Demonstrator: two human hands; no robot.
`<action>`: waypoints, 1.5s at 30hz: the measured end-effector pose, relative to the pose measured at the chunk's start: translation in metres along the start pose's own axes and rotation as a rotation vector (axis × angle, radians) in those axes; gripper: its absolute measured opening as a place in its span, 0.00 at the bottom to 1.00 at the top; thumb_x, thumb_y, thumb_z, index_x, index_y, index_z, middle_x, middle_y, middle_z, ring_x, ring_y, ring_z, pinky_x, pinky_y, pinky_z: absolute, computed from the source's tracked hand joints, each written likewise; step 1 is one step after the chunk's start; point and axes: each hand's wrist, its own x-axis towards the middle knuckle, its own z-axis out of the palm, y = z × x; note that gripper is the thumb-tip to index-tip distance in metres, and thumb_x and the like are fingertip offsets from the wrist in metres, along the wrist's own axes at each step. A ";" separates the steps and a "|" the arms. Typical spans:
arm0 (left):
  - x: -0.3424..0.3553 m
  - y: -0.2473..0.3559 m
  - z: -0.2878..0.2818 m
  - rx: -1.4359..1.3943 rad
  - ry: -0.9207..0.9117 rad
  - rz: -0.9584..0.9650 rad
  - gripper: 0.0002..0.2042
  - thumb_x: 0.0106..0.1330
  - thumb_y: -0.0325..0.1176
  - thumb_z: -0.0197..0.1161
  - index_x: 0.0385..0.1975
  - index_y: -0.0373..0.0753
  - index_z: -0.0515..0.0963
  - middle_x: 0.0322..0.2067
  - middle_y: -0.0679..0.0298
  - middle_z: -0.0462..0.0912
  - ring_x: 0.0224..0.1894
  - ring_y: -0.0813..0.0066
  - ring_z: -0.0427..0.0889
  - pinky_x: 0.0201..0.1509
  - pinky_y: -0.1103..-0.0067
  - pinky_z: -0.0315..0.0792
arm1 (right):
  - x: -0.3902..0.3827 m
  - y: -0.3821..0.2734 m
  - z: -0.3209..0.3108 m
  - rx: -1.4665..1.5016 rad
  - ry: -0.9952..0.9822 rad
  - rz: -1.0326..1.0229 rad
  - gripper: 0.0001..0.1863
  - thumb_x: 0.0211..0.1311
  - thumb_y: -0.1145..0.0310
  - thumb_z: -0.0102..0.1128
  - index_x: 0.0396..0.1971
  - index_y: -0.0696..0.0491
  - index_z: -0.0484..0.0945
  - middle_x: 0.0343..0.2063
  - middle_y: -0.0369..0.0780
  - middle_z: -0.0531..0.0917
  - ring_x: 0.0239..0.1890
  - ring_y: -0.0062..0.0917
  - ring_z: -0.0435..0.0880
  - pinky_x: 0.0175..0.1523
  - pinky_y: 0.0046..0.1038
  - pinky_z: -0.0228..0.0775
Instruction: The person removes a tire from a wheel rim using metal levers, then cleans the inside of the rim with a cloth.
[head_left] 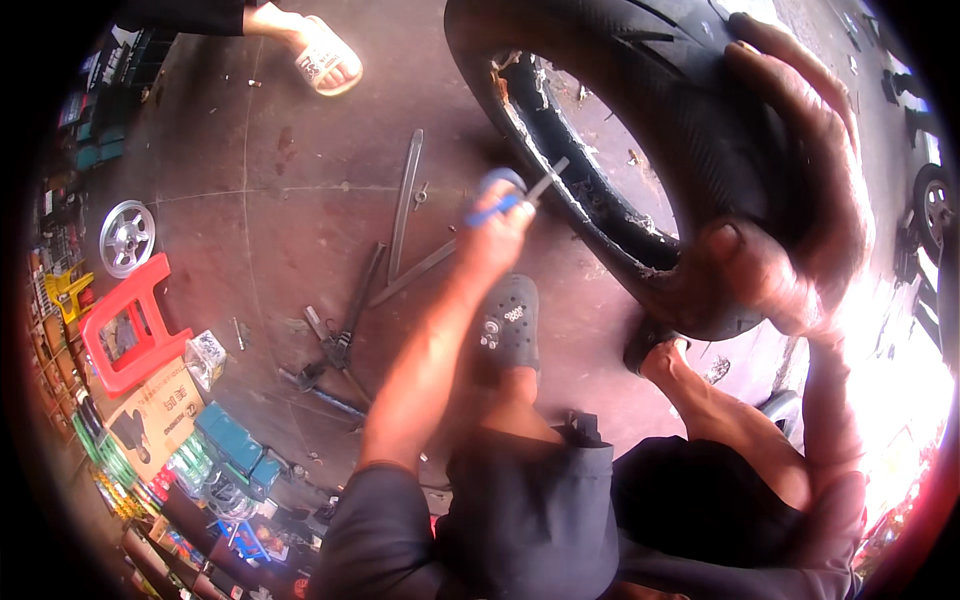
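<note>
A black tyre is held up on its side at the upper right, its bead edge ragged with whitish residue. My right hand grips it, fingers over the tread and thumb pressed on the near side. In my left hand, closed around its handle, is a blue-handled tool with a grey metal blade. The blade's tip reaches over the tyre's inner edge. Motion blur and my fingers hide the tool's exact kind.
Long metal tyre levers and a dark metal tool lie on the floor. To the left are a silver wheel rim, a red plastic stool, a cardboard box and teal cases. Another person's sandalled foot is at top left.
</note>
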 end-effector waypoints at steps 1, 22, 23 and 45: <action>0.011 0.000 -0.013 -0.073 -0.023 -0.075 0.09 0.64 0.34 0.67 0.30 0.36 0.75 0.25 0.59 0.79 0.30 0.66 0.80 0.35 0.67 0.73 | 0.003 -0.002 0.000 -0.009 0.001 -0.001 0.45 0.53 0.45 0.66 0.65 0.61 0.72 0.66 0.57 0.69 0.65 0.47 0.74 0.68 0.41 0.66; 0.077 0.021 -0.071 0.123 0.081 -0.052 0.12 0.70 0.37 0.62 0.30 0.34 0.82 0.23 0.62 0.84 0.22 0.78 0.80 0.29 0.76 0.74 | 0.034 -0.007 0.043 0.046 0.527 -0.091 0.34 0.53 0.51 0.73 0.47 0.68 0.80 0.48 0.60 0.82 0.50 0.46 0.85 0.54 0.39 0.79; 0.076 0.023 -0.070 0.214 0.056 -0.051 0.12 0.69 0.37 0.62 0.30 0.34 0.81 0.23 0.60 0.84 0.23 0.74 0.81 0.31 0.74 0.75 | 0.039 -0.007 0.040 0.084 0.512 -0.111 0.34 0.53 0.51 0.73 0.48 0.67 0.80 0.49 0.60 0.81 0.51 0.47 0.85 0.55 0.40 0.78; 0.051 0.042 -0.042 0.688 0.069 0.030 0.15 0.70 0.41 0.62 0.36 0.33 0.79 0.30 0.41 0.84 0.37 0.35 0.84 0.39 0.51 0.75 | 0.022 -0.012 0.031 0.149 0.429 0.023 0.29 0.45 0.68 0.80 0.49 0.63 0.81 0.49 0.55 0.82 0.53 0.44 0.84 0.60 0.40 0.76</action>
